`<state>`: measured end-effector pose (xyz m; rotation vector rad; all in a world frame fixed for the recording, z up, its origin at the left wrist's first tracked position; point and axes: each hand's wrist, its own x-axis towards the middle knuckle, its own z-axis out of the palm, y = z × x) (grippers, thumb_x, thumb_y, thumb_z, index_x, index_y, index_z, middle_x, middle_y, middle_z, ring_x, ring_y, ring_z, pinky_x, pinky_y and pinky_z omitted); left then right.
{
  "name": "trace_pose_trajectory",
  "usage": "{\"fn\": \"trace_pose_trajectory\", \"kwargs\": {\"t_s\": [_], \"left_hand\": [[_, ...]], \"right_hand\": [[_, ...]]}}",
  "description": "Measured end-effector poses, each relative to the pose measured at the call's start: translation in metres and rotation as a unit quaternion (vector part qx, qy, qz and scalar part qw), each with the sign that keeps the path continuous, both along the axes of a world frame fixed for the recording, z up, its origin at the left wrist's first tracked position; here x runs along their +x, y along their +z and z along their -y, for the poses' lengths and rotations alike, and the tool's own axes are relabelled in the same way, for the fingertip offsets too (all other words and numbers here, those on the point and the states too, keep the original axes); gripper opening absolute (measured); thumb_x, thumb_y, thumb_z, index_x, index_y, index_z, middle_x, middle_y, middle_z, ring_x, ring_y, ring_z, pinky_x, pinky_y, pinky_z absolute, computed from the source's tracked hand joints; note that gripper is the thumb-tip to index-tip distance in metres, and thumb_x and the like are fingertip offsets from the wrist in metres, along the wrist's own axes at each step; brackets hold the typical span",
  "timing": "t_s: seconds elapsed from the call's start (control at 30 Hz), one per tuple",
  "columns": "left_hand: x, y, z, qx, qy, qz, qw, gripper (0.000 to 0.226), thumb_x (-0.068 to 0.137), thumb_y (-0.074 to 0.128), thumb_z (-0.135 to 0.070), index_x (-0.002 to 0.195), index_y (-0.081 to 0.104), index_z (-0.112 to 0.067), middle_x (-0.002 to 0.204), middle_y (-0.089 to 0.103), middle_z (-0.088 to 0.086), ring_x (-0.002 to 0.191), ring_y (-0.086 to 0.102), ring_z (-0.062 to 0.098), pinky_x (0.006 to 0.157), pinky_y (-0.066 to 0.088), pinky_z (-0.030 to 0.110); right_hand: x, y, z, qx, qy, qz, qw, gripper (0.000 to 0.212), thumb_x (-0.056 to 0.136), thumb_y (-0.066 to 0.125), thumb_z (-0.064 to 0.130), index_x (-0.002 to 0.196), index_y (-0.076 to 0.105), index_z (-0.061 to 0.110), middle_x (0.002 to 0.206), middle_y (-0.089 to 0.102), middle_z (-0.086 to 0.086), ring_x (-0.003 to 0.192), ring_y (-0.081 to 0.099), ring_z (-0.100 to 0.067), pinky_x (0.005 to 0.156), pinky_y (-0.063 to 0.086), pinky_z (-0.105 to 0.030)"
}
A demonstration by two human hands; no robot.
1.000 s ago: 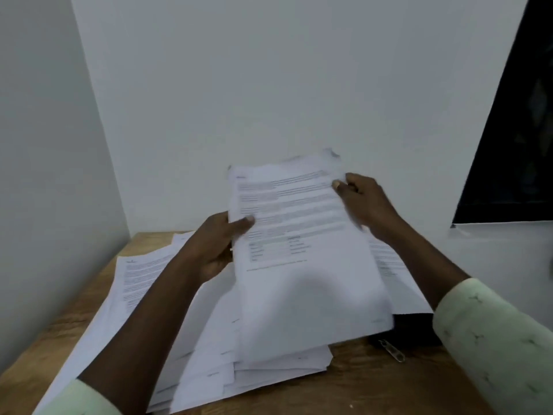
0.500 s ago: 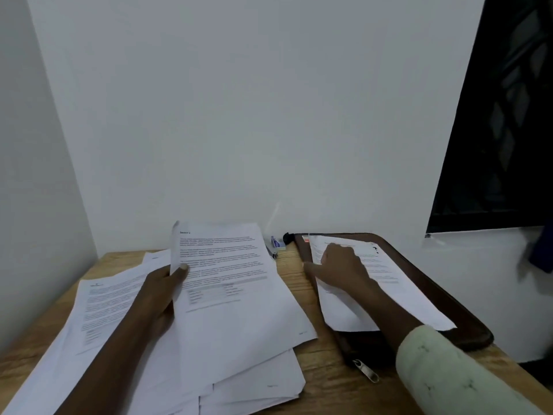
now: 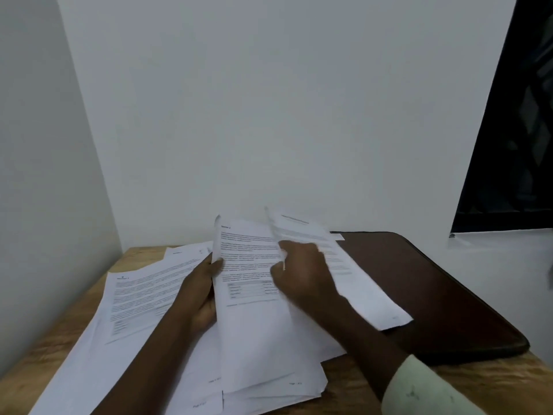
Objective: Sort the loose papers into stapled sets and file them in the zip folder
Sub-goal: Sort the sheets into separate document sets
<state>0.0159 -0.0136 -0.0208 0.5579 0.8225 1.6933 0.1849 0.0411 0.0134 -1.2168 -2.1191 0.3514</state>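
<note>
Left hand (image 3: 199, 290) clamped the left edge of the front sheet (image 3: 251, 324): thumb flat on the printed face, fingers curled behind. The sheet was thin white paper, rectangular, tilted up off the pile, with blocks of small black text up top, a small ruled grid mid-page, a blank lower half and a slight curl at the top-left corner. Right hand (image 3: 302, 274) sat just right of the left one, apart from it, fingers curled round the edge of a second sheet (image 3: 344, 265). That sheet was motion-blurred and angled up and away to the right of the hand, its far end over the zip folder (image 3: 434, 295); couldn't tell whether it touched. The folder lay flat to the right of the right hand: dark brown, smooth, faint sheen, rounded corners, raised rim. Its zip was not readable. Loose papers (image 3: 140, 298) fanned out left of the left hand and under both wrists, as flat overlapping white sheets with printed text and misaligned edges; the page marks at the bottom corners were illegible. Table (image 3: 353, 381) was light wood with visible grain, showing beyond the left hand and below the right forearm. Sleeve (image 3: 425, 387) on the right forearm was pale cream cloth with small dark marks. Matte white wall (image 3: 269, 115) stood behind both hands, and a dark window (image 3: 514, 130) was up and right of the right hand.
</note>
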Motion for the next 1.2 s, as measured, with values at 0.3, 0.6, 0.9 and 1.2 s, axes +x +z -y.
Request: {"fn": "trace_pose_trajectory", "kwargs": {"t_s": [0.3,0.6,0.9,1.2], "left_hand": [[-0.003,0.002,0.003,0.05,0.011,0.074,0.996,0.046,0.099,0.048,-0.025,0.141,0.052,-0.007,0.137,0.059,0.018,0.126,0.057,0.035,0.096,0.052,0.047],[-0.008,0.0,0.002,0.053,0.042,0.009,0.998,0.038,0.101,0.049,-0.022,0.135,0.056,-0.005,0.128,0.066,0.018,0.114,0.065,0.033,0.099,0.05,0.048],[-0.006,0.01,0.012,0.071,0.022,0.016,0.997,0.034,0.103,0.042,-0.019,0.131,0.056,-0.003,0.126,0.067,0.018,0.112,0.067,0.033,0.085,0.059,0.045],[-0.003,0.014,0.014,0.066,0.008,-0.018,0.998,0.042,0.104,0.041,-0.03,0.134,0.056,-0.005,0.131,0.064,0.017,0.121,0.062,0.033,0.098,0.051,0.049]], "right_hand": [[-0.063,-0.017,0.055,0.045,0.118,0.051,0.991,0.026,0.092,0.043,0.016,0.114,0.056,0.016,0.11,0.067,-0.006,0.102,0.063,-0.027,0.087,0.048,-0.034],[-0.068,-0.024,0.054,0.061,0.139,0.042,0.988,0.04,0.097,0.046,0.039,0.132,0.053,0.022,0.111,0.066,-0.004,0.107,0.062,-0.023,0.09,0.047,-0.034],[0.009,0.028,-0.025,0.055,-0.057,-0.069,0.994,0.065,0.086,0.067,0.047,0.141,0.044,0.018,0.136,0.052,-0.002,0.126,0.044,-0.025,0.099,0.041,-0.041],[0.046,0.0,-0.061,-0.318,0.147,-0.279,0.894,0.018,0.093,0.065,0.012,0.11,0.072,0.01,0.109,0.075,-0.007,0.103,0.071,-0.028,0.101,0.05,-0.049]]}}
